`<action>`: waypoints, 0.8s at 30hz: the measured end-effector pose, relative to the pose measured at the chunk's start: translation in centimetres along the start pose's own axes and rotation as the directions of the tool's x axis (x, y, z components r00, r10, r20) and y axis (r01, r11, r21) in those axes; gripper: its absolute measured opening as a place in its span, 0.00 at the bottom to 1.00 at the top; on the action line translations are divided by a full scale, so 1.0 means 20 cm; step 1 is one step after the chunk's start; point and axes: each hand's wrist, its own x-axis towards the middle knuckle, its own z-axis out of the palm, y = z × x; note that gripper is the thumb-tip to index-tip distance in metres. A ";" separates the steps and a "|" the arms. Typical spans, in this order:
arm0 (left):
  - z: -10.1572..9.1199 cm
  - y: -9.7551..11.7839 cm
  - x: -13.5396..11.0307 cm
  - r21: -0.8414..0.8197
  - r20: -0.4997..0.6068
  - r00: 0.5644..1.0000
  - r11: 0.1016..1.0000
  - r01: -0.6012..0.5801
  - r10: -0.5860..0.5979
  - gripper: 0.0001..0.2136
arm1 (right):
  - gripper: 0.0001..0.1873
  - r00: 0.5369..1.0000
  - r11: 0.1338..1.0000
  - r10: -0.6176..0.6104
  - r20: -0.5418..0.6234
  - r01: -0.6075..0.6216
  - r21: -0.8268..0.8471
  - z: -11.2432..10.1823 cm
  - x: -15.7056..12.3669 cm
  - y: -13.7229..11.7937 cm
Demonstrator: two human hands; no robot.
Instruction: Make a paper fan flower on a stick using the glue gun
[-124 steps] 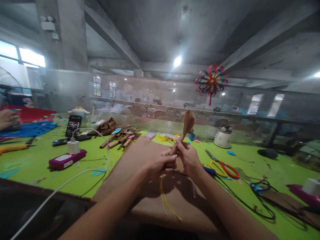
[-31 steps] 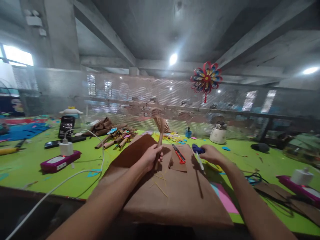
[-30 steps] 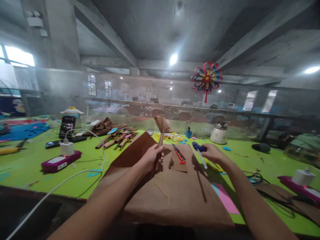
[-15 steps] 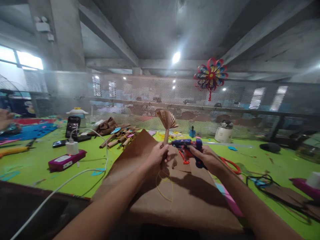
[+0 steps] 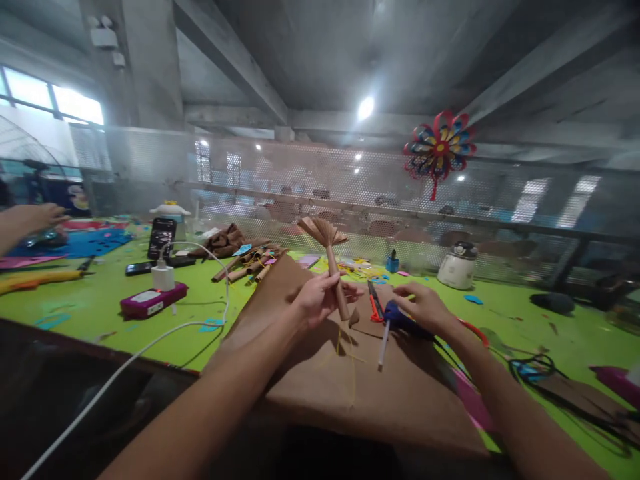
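My left hand (image 5: 320, 297) is closed around a rolled brown paper tube (image 5: 341, 298). A pleated paper fan (image 5: 326, 231) spreads from the tube's top end, and the tube leans to the left. A thin yellow string (image 5: 353, 380) hangs below it. The dark blue glue gun (image 5: 400, 319) lies on brown paper (image 5: 350, 413), its pale glue stick (image 5: 383, 347) pointing toward me. Just above the gun, my right hand (image 5: 420, 303) has its fingers apart and curved, not gripping it. Scissors with orange handles (image 5: 376, 310) lie beside the gun.
Several paper rolls (image 5: 253, 267) are piled back left on the green table (image 5: 200, 347). A purple power strip (image 5: 155, 301) with a white cable (image 5: 165, 327) stands at left. Another person's hand (image 5: 37, 219) is far left. A white bottle (image 5: 457, 267) stands back right.
My right hand has let go of the glue gun, which now lies on the paper. The tube with the fan has swung to lean left, and my left hand's fingers have loosened around it.
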 end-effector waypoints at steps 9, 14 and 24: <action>-0.01 0.00 0.02 0.020 -0.181 0.983 1.000 -0.001 0.005 0.05 | 0.07 0.970 0.906 -0.199 -0.142 0.238 0.350 0.13 -0.07 -0.52; 0.00 0.01 0.02 0.027 -0.291 0.957 1.000 0.000 0.007 0.05 | 0.07 0.928 0.948 -0.151 -0.342 0.234 0.217 0.25 -0.06 -0.54; 0.04 0.01 0.02 0.027 -0.381 0.894 0.969 -0.245 0.237 0.05 | 0.19 0.993 0.812 0.027 0.113 -0.088 0.577 0.36 -0.15 -0.64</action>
